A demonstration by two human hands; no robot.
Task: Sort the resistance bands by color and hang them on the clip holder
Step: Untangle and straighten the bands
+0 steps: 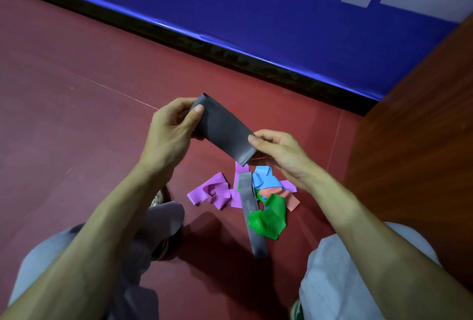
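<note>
A grey resistance band [222, 130] is stretched flat in the air between both hands. My left hand [171, 127] pinches its upper left end, thumb on top. My right hand [279, 153] pinches its lower right end. Below them on the red floor lies a loose pile of bands: purple ones [212, 190], a second grey band [252, 214] lying lengthwise, a light blue one [266, 177], a salmon one [289, 198] and a crumpled green one [268, 218]. No clip holder is in view.
A blue padded wall [256, 12] with a black base strip runs across the back. A brown wooden panel [414, 140] stands at the right. My knees in grey trousers [345, 281] frame the pile, and a shoe [157, 198] shows at the left.
</note>
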